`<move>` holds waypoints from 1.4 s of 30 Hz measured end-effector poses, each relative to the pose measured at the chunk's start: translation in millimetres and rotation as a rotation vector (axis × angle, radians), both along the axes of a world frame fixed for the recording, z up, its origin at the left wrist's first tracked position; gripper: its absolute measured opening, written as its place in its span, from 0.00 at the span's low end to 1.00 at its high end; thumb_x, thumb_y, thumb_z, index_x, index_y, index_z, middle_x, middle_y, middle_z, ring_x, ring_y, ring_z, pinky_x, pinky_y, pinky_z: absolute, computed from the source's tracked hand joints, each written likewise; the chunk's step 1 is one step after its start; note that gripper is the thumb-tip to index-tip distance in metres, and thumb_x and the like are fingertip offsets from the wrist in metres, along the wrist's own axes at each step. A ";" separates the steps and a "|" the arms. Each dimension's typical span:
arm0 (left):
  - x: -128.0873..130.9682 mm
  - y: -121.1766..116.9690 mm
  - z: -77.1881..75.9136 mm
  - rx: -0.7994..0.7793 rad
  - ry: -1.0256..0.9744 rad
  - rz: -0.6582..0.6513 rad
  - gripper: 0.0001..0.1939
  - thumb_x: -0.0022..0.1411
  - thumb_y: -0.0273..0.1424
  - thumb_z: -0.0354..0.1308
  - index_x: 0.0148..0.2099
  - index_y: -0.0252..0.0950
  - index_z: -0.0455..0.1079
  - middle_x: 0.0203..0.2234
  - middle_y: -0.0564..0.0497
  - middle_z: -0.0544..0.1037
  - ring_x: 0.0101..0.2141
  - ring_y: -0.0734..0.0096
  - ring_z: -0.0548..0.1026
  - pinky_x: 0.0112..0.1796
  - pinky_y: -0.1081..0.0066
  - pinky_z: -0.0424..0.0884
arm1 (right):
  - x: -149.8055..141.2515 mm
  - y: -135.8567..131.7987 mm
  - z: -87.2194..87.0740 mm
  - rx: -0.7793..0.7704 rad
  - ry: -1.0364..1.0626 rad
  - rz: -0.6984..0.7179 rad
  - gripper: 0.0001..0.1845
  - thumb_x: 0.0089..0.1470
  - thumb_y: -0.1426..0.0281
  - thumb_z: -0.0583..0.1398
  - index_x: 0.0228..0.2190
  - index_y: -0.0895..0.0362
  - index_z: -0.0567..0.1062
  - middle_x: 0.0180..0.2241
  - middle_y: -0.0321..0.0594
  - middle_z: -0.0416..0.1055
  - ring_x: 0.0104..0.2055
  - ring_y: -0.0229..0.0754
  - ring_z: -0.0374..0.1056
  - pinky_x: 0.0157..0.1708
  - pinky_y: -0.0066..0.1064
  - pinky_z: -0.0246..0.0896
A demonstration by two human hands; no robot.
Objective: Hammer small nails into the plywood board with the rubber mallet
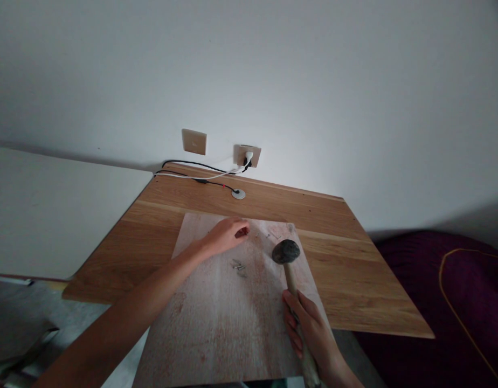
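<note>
On my feed the mallet (289, 272) is over the right side of a pale board (220, 318), its dark head pointing away from the wearer; I cannot tell whether the head touches the wood. The handle's long axis runs from there toward the near edge, slanting slightly right, and the head lies crosswise to it. The right hand (308, 323) is wrapped around the handle, with the butt showing below the grip. The left hand (228, 234) rests near the board's far edge, fingers curled with a narrow gap; I cannot tell if it holds anything. A small pile of nails (237, 266) lies between the 2 hands, and a few tiny pieces sit near the far edge by the mallet head. The board lies on a wooden table (354, 280). Beyond it I see cables (200, 164), a round grommet (238, 194) and 2 wall plates (194, 141), the right plate with a white plug (249, 156). The left plate's faint mark is too small for me to read.
</note>
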State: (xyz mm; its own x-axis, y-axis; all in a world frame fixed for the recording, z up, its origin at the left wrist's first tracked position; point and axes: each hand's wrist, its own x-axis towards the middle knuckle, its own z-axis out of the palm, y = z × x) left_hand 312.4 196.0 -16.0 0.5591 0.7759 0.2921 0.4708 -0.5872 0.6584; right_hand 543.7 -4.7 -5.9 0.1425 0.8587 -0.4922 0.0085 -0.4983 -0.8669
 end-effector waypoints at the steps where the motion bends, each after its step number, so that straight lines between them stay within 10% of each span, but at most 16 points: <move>1: 0.9 0.0 0.2 0.003 0.002 0.002 0.04 0.63 0.22 0.64 0.38 0.36 0.74 0.32 0.53 0.77 0.34 0.69 0.74 0.40 0.70 0.67 | -0.2 -0.4 0.1 -0.002 0.001 0.000 0.35 0.49 0.34 0.66 0.24 0.52 0.65 0.17 0.23 0.59 0.10 0.27 0.49 0.05 0.21 0.49; 32: -0.1 2.6 -7.7 -0.101 -0.064 -0.001 0.20 0.67 0.27 0.60 0.60 0.36 0.70 0.40 0.48 0.83 0.39 0.66 0.80 0.44 0.66 0.74 | -35.2 54.6 53.4 0.045 0.144 0.124 0.34 0.41 0.39 0.71 0.28 0.54 0.70 0.13 0.20 0.59 0.08 0.26 0.47 0.04 0.20 0.49; 42: 1.1 3.4 -7.8 -0.118 -0.084 -0.007 0.27 0.64 0.25 0.59 0.65 0.36 0.67 0.38 0.50 0.84 0.37 0.66 0.80 0.42 0.68 0.73 | -45.3 63.0 40.8 0.075 0.153 0.193 0.32 0.48 0.40 0.69 0.31 0.54 0.70 0.14 0.19 0.59 0.08 0.26 0.48 0.05 0.21 0.50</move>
